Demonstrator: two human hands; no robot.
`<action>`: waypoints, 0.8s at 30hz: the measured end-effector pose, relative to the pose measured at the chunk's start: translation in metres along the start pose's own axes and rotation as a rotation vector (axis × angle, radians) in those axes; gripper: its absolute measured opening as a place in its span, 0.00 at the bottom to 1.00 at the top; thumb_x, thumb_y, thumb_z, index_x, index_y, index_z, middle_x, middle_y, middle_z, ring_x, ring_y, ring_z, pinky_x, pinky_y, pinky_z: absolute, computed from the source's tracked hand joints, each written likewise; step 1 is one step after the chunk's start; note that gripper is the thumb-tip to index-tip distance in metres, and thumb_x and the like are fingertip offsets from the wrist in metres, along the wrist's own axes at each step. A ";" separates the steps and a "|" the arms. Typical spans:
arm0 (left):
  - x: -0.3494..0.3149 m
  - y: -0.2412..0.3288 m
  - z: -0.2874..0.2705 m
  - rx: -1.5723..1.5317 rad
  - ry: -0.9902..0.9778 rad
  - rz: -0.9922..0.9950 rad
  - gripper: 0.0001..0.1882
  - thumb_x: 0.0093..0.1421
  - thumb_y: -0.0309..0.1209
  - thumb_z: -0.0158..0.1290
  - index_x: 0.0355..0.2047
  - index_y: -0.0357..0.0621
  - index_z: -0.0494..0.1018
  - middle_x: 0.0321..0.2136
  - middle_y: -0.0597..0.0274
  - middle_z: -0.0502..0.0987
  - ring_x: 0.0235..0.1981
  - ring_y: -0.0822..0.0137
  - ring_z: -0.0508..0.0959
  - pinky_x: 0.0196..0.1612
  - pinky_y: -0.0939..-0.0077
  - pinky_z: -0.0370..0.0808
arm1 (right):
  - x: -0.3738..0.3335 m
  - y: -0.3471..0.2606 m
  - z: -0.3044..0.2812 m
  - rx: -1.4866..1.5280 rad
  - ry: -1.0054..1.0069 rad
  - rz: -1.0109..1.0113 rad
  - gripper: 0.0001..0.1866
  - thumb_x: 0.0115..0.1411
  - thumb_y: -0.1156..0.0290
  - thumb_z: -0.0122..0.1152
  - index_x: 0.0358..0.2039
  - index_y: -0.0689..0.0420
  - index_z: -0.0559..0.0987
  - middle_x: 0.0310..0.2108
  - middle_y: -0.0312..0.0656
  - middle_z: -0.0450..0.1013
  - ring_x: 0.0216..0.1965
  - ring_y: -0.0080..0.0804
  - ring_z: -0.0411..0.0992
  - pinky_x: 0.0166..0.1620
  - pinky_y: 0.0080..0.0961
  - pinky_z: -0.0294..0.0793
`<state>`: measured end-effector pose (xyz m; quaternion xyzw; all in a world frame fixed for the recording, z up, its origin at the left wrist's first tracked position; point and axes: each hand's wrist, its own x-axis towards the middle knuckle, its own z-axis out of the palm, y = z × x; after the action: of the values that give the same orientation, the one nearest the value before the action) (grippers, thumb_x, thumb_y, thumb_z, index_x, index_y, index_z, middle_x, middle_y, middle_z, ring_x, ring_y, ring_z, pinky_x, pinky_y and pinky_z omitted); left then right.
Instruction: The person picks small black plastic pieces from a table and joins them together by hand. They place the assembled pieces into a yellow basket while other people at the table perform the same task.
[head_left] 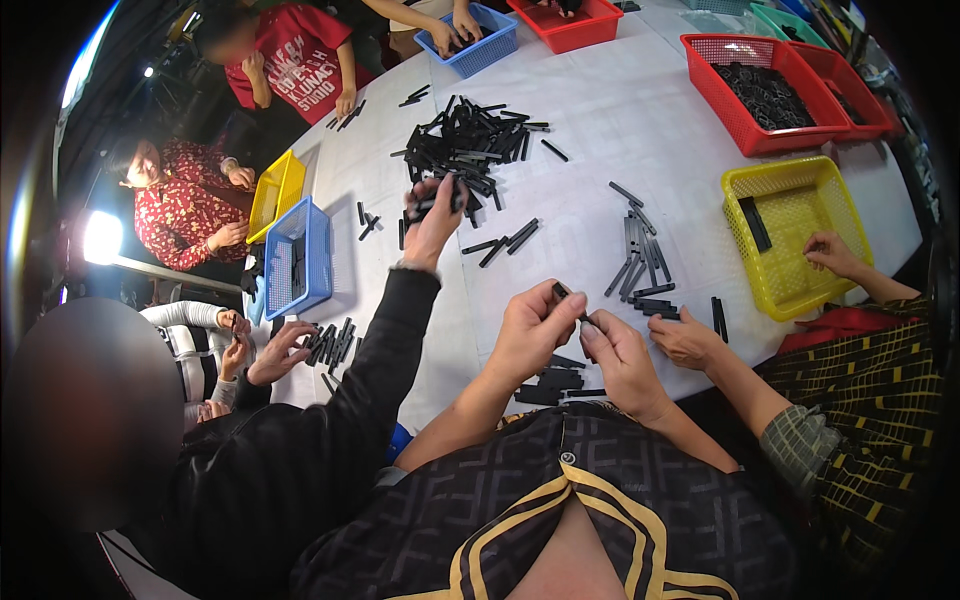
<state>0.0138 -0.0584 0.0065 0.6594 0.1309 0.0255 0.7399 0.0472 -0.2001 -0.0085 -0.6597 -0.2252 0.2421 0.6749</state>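
Note:
Close in front of my chest, my left hand (533,325) is closed, with a short black strip-shaped piece (560,291) pinched between thumb and fingers. My right hand (622,366) meets it from the right, its thumb and fingers pinched on the lower end of the same piece. Fingers cover most of it, so its details are hidden. Below my hands, near the table edge, lies a small group of flat black strips (552,385). Beyond my right hand, more loose black strips (640,250) are scattered on the white tabletop (590,130).
A large heap of black strips (465,140) lies mid-table, where a co-worker's hand (435,225) reaches. Another co-worker's hand (688,340) rests just right of mine. Around the edges stand a yellow basket (740,180), a red basket (700,90) and a blue basket (318,250).

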 end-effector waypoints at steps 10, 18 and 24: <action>0.004 0.001 -0.001 0.022 0.016 0.003 0.19 0.63 0.40 0.44 0.18 0.41 0.68 0.10 0.71 0.63 0.11 0.83 0.57 0.15 0.87 0.53 | 0.001 0.003 -0.003 -0.033 -0.016 -0.013 0.13 0.60 0.68 0.46 0.24 0.65 0.66 0.16 0.44 0.61 0.20 0.28 0.58 0.25 0.27 0.60; 0.020 0.010 -0.007 -0.205 0.173 -0.002 0.14 0.62 0.35 0.46 0.21 0.43 0.66 0.11 0.72 0.61 0.11 0.80 0.57 0.15 0.86 0.52 | 0.000 0.017 -0.017 0.358 -0.063 0.064 0.15 0.63 0.67 0.40 0.21 0.61 0.66 0.17 0.33 0.60 0.21 0.20 0.57 0.27 0.18 0.58; 0.019 0.005 0.002 -0.251 -0.065 0.016 0.14 0.63 0.37 0.44 0.23 0.42 0.66 0.13 0.72 0.61 0.14 0.80 0.56 0.17 0.85 0.51 | 0.001 0.000 -0.021 0.745 -0.164 0.186 0.16 0.64 0.61 0.40 0.28 0.60 0.70 0.24 0.34 0.66 0.27 0.20 0.63 0.32 0.16 0.62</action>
<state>0.0330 -0.0555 0.0083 0.5633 0.0972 0.0263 0.8201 0.0606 -0.2159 -0.0095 -0.3657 -0.1142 0.4193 0.8231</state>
